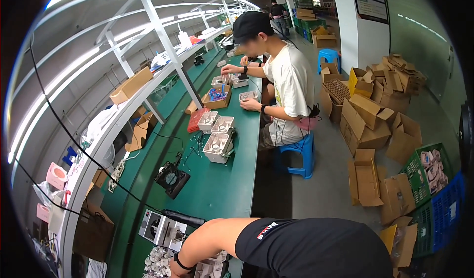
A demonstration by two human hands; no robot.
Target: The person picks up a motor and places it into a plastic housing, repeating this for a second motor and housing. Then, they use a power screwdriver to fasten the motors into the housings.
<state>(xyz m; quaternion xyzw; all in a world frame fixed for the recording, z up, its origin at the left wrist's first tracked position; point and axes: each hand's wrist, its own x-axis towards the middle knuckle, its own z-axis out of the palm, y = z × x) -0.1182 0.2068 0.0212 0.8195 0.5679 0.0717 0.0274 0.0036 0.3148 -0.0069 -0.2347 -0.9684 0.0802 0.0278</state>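
My right arm, in a black sleeve with a dark band at the wrist, bends down to the lower edge. There only the back part of my right hand [175, 269] shows; its fingers are cut off, so its grip is hidden. It is next to a heap of small white plastic parts [157, 262]. Light grey open housings [207, 269] lie partly under my forearm. Just beyond the wrist stands a small silver-and-white bench device [163, 230]. My left hand is out of the picture.
On the green bench [222, 189] are a black fan-like unit [172, 178], several grey housings [217, 147], loose screws and a red bag [197, 120]. A co-worker [289, 80] on a blue stool [297, 157] handles similar housings. Cardboard boxes [365, 122] and crates [427, 172] crowd the right.
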